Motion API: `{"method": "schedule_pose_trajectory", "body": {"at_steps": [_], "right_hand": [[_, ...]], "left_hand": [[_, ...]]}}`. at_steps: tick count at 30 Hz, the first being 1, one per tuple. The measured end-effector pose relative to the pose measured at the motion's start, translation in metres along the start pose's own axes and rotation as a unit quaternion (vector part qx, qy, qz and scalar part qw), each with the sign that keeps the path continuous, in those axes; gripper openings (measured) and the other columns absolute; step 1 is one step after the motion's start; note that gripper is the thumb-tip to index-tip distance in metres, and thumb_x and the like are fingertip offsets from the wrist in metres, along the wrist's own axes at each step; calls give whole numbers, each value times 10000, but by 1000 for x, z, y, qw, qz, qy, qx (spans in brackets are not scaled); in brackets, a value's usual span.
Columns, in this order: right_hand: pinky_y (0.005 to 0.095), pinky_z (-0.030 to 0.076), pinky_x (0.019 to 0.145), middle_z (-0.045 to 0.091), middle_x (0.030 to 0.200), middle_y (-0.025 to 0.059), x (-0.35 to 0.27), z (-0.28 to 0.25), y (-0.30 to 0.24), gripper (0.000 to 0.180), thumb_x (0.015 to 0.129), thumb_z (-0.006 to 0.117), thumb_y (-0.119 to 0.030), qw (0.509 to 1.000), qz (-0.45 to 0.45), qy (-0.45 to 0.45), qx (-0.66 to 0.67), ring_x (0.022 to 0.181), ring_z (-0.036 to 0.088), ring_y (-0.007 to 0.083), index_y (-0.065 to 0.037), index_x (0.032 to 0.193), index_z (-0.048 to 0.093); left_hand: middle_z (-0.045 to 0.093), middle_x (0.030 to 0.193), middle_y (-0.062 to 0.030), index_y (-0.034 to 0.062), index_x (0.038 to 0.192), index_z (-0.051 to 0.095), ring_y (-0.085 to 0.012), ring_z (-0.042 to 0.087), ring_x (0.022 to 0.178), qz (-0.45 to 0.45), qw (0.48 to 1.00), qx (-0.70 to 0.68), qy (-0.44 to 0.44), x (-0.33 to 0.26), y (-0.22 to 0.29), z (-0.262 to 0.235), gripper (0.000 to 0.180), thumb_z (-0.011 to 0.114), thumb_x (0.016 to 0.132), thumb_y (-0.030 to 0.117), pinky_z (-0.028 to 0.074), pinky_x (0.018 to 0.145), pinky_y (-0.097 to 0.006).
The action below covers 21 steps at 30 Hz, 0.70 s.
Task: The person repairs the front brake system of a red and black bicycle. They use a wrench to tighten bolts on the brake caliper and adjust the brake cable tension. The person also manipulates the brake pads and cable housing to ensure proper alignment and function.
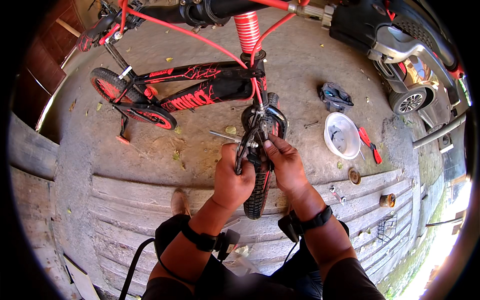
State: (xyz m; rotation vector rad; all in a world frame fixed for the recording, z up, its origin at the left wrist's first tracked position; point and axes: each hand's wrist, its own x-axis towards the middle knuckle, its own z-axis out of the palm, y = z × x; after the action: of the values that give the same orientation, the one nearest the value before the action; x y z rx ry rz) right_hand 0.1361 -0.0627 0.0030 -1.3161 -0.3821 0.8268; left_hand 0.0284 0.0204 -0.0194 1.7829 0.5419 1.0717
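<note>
A black and red children's bicycle [200,92] stands before me with its front wheel [257,197] pointing toward me. Over the tyre sits the front rim brake [255,131], fed by a red cable [258,92]. My left hand [234,175] is closed around the brake's left arm, thumb up. Thumb and fingers of my right hand [286,162] pinch the right side of the same brake; the exact part between the fingertips is hidden. A silvery rod [225,136] juts out leftward just above my left hand.
On the concrete right of the wheel are a white plastic bowl [327,137], a dark open bag [336,97] and red-handled pliers [370,145]. A wrench [338,195], a small tin [387,200] and a wire rack [387,227] lie on the steps [135,200]. A car [415,97] stands far right.
</note>
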Motion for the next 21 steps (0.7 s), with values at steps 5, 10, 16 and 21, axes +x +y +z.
{"method": "schedule_pose_trajectory", "body": {"at_steps": [5,10,16,21], "right_hand": [[225,447,556,601,744,-5,5,-7,4,215,953,579,-133,999,-24,-17,-28,632,530,76,-36,1132,647],[220,439,554,597,743,-7,9,-14,9,221,957,570,-118,997,-47,-44,-32,620,515,69,-36,1148,644],[197,394,532,548,718,-34,5,-7,9,293,976,546,-163,997,-64,-25,-34,592,455,50,-30,1233,592],[180,357,540,510,731,-64,1,5,16,359,983,542,-230,992,-124,3,15,608,404,23,-10,1265,567]], "left_hand": [[580,697,-195,13,976,446,-406,603,620,-6,1000,3,-9,0,3,1,193,517,804,-39,463,542,-443],[559,679,-189,7,968,442,-390,586,587,1,1000,-8,-4,-1,6,3,183,512,804,-36,453,529,-433],[540,659,-187,7,955,433,-381,569,563,-1,1000,-2,-8,-1,9,2,186,513,795,-41,434,509,-437],[522,643,-197,6,956,430,-400,550,558,1,1000,4,-18,-2,18,2,200,519,784,-41,423,498,-444]]}}
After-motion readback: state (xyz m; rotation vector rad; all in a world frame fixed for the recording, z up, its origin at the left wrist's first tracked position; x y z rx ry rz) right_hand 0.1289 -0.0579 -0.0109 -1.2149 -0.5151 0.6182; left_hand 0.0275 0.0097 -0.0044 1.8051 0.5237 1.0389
